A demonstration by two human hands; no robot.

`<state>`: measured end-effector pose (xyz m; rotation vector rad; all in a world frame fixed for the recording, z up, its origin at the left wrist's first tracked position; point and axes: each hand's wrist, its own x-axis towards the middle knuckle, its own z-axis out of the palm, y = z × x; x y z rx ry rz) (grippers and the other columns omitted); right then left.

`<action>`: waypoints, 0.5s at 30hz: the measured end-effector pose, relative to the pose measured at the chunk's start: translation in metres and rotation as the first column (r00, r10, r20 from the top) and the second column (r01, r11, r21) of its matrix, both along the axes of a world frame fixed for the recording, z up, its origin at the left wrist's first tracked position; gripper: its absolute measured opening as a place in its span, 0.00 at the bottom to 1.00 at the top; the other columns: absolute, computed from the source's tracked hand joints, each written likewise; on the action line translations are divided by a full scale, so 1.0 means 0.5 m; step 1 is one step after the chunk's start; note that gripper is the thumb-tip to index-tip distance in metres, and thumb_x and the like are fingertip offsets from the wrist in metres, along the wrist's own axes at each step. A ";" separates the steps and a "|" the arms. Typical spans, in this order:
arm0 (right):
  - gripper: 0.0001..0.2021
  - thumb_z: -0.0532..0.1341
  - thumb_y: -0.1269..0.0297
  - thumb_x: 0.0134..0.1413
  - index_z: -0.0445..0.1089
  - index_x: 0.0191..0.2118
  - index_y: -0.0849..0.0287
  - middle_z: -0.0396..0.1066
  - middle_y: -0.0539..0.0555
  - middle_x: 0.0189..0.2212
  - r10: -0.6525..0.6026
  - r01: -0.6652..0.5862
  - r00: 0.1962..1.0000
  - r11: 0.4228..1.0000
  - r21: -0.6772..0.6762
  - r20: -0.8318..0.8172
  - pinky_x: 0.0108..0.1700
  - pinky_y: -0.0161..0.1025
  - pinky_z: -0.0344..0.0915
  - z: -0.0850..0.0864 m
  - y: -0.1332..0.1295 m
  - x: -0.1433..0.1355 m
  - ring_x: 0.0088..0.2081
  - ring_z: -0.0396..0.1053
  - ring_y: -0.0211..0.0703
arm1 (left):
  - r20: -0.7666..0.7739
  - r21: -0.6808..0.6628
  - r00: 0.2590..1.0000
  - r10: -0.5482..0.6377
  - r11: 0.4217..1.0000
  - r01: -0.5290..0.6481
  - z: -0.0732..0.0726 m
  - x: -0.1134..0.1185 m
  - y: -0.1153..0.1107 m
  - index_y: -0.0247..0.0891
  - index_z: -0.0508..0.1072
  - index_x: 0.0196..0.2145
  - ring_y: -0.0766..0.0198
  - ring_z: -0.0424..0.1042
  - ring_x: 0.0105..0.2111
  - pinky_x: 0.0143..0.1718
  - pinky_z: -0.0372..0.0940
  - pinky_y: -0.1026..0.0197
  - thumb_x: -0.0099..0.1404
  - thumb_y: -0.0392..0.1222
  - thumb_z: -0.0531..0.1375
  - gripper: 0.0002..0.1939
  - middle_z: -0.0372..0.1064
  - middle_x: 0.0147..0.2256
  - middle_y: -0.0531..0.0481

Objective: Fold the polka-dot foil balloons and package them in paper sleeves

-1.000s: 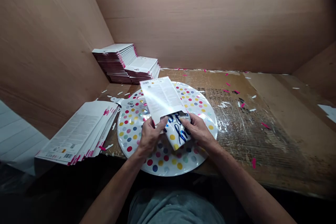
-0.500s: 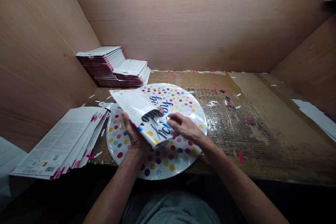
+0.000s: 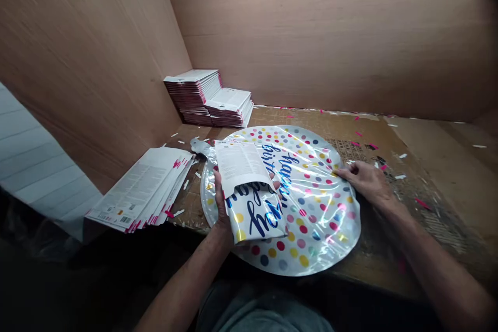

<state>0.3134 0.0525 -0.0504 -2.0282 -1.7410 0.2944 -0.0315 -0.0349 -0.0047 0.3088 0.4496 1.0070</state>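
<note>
A flat round foil balloon [image 3: 319, 223] with coloured dots and blue "happy birthday" lettering lies on the bench. My right hand [image 3: 365, 181] pinches its right edge between thumb and fingers, and that side of the foil looks slightly raised and rippled. Over the balloon's left part, my left hand [image 3: 221, 199] grips a white printed paper envelope [image 3: 243, 166] from beneath. A folded foil balloon [image 3: 252, 218] with the same print sticks out of the envelope's open end, towards me. The flat balloon's tail [image 3: 199, 146] points left.
Stacked white and pink envelopes [image 3: 194, 93] stand in the back left corner. More envelopes [image 3: 136, 187] lie fanned at the bench's left front edge. Wooden panels [image 3: 311, 36] wall the bench at back and left. Pink and white paper scraps [image 3: 422, 204] dot the cardboard-covered top.
My right hand has left the folded balloon in the envelope and moved right to the flat balloon's edge. The envelope has turned more upright in view. The camera view has swung left.
</note>
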 end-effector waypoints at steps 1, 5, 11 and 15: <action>0.31 0.55 0.28 0.46 0.66 0.26 0.57 0.70 0.58 0.25 -0.026 0.025 0.999 0.999 0.034 0.042 0.30 0.45 0.60 0.013 -0.007 -0.002 0.29 0.67 0.50 | 0.027 -0.016 1.000 -0.009 1.000 0.009 0.009 0.002 0.002 0.36 0.69 0.57 0.37 0.70 0.53 0.53 0.64 0.36 0.55 0.80 0.47 0.50 0.74 0.49 0.34; 0.30 0.57 0.39 0.57 0.68 0.50 0.63 0.69 0.70 0.50 0.131 -0.191 0.978 0.877 0.441 0.164 0.49 0.57 0.66 0.075 -0.092 -0.112 0.52 0.67 0.62 | -0.036 0.017 0.987 0.155 0.988 -0.155 0.019 0.019 0.023 0.36 0.69 0.57 0.38 0.70 0.54 0.53 0.65 0.37 0.58 0.79 0.44 0.48 0.74 0.49 0.37; 0.12 0.62 0.65 0.61 0.69 0.51 0.57 0.64 0.64 0.56 0.610 -0.596 0.747 0.440 0.671 0.264 0.59 0.54 0.64 0.081 -0.215 -0.318 0.59 0.64 0.53 | -0.033 0.028 0.962 0.270 0.963 -0.269 -0.002 0.057 0.043 0.38 0.68 0.59 0.42 0.69 0.56 0.56 0.65 0.43 0.63 0.74 0.46 0.43 0.74 0.51 0.41; 0.08 0.61 0.76 0.58 0.75 0.40 0.58 0.65 0.63 0.58 0.441 -0.501 0.850 0.506 0.702 0.288 0.62 0.54 0.60 0.062 -0.164 -0.352 0.62 0.61 0.54 | 0.049 0.038 0.951 0.304 0.951 -0.306 -0.003 0.084 0.039 0.37 0.66 0.61 0.45 0.67 0.58 0.59 0.62 0.46 0.65 0.70 0.48 0.40 0.71 0.55 0.42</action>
